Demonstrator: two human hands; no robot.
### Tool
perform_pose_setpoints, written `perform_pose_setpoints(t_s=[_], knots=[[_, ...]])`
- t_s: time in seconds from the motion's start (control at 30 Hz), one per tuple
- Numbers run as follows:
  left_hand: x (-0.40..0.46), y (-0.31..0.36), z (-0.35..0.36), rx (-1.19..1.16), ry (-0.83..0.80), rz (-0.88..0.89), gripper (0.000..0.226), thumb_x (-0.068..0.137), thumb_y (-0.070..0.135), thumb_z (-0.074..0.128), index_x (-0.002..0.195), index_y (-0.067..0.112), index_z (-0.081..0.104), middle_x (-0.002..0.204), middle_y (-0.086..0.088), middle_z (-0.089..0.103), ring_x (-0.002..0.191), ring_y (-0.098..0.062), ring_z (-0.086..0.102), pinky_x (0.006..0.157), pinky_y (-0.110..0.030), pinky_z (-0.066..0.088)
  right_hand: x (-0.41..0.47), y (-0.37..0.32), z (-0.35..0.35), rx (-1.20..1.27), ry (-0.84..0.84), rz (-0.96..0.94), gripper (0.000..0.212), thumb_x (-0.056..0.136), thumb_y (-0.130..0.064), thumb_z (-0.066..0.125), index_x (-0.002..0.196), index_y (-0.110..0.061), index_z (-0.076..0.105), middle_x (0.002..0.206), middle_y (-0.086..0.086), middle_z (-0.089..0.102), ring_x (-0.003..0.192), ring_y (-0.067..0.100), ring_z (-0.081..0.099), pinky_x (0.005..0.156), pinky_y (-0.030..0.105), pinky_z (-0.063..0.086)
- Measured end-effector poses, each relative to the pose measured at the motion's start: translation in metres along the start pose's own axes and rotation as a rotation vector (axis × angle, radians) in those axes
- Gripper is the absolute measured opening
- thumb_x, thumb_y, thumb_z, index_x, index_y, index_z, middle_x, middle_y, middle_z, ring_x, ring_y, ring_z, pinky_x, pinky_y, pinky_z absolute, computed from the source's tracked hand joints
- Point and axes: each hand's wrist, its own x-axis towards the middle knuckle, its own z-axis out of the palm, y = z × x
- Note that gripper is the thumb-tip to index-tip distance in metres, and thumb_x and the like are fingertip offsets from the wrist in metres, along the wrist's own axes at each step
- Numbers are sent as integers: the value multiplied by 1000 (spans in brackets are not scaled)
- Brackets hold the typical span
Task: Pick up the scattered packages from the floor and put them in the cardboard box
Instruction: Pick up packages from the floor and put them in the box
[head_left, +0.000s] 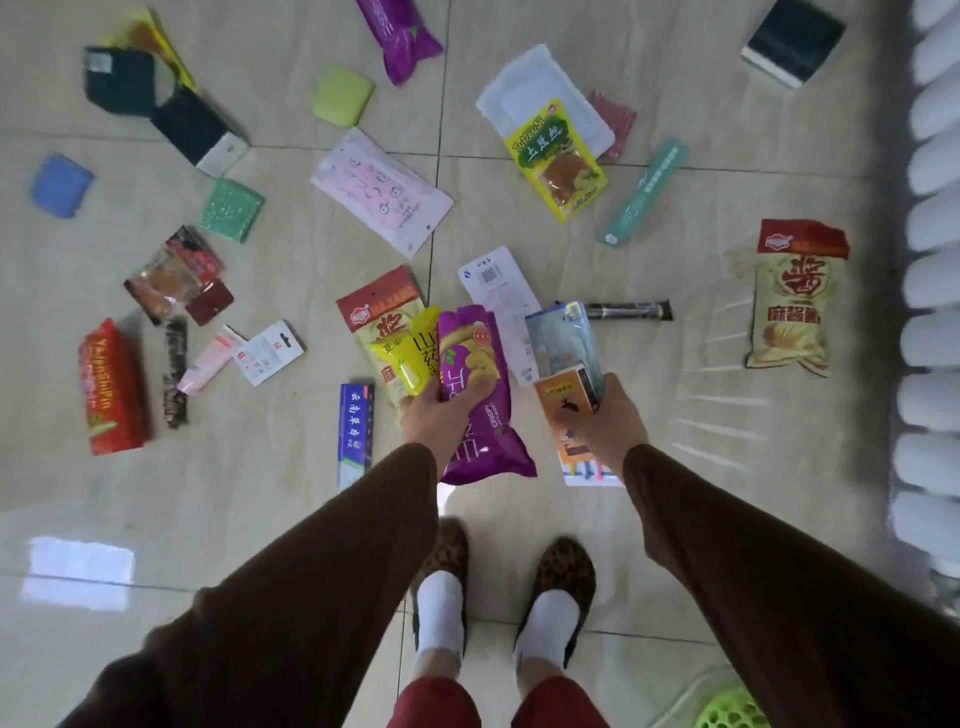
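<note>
My left hand (436, 421) grips a purple crisps bag (475, 395), a yellow snack bag (410, 358) and a red-topped beige bag (379, 312) together. My right hand (605, 423) holds an orange box (563, 410) and a pale blue flat pack (563, 338). Both hands hover over the tiled floor, above my feet. Many more packages lie scattered ahead: a pink-printed white pouch (382, 192), a yellow-green snack pack (558, 161), a beige crisps bag (795, 301) and a red bag (111, 389). No cardboard box is in view.
A white radiator (932, 260) runs along the right edge. A blue toothpaste box (356, 431) lies left of my left hand. A green perforated basket (732, 709) shows at the bottom right. Dark boxes (792, 44) (197, 130) sit at the far corners.
</note>
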Motion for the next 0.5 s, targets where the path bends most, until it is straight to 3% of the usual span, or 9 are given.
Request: perform_pose_setpoints(t_s=[0.07,0.17,0.3,0.5], knots=[[-43,2,-39,21,43,34,56,51,70,87,98,43,69,111,-7,70,90,-30,75,78,-47,63,-35,-31,1,-27,-15,-41,49,74,-26,85,100,-14,45,89,5,67,75,31,72,65,52,64],[-99,1,-104,231,196,126,56,46,88,71,85,49,66,110,1,49,103,-32,63,89,-48,58,-90,-77,14,-89,-73,-137,50,76,-32,82,106,-19,44,95,5,70,83,35,74,74,56,62],[-159,-16,-189,332,313,150,84,44,97,61,103,37,68,109,1,46,106,-30,60,94,-46,55,-165,-132,54,-146,-142,-239,55,76,-39,84,112,-23,45,106,2,72,89,27,73,82,50,62],[-225,-54,-319,260,404,145,86,50,87,65,116,32,69,110,-2,42,112,-29,51,98,-44,53,-266,-195,158,-203,-252,-339,70,74,-35,86,131,-23,47,113,0,72,96,22,72,90,45,60]])
